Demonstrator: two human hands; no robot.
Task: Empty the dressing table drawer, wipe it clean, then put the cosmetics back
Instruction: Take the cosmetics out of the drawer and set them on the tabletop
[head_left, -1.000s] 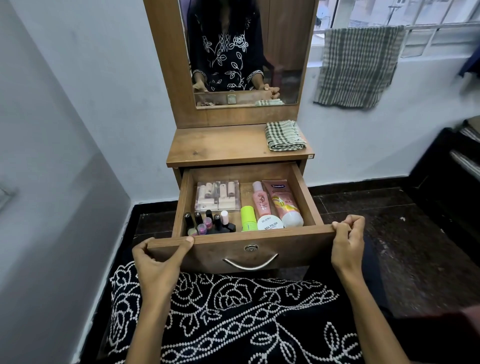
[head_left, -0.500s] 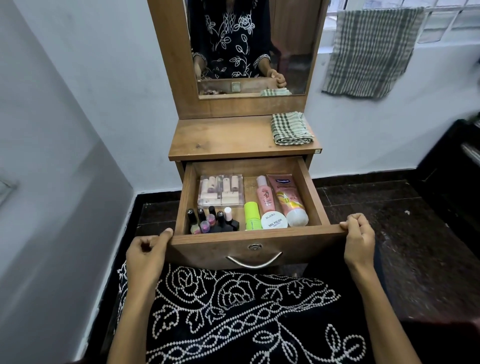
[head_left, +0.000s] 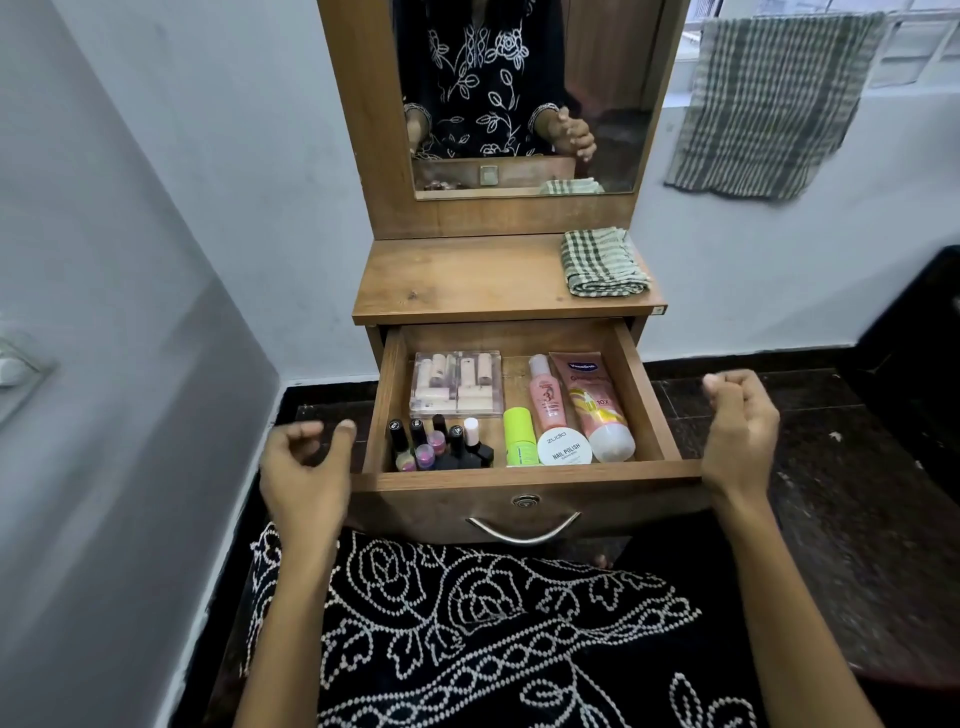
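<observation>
Five nail-polish bottles (head_left: 439, 447), two tubes (head_left: 592, 405)

Left hand (head_left: 306, 467) and right hand (head_left: 740, 431) hover loosely curled beside the open, cosmetics-filled drawer (head_left: 524, 486).

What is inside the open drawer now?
Inside the drawer: a clear case, nail polish bottles, a green bottle, a white jar, two pink tubes. Anything beneath them is hidden.

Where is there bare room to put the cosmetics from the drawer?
The wooden tabletop is bare left of the folded checked cloth. Inside the open wooden drawer it is crowded; only narrow strips show beside the clear plastic box.
</observation>
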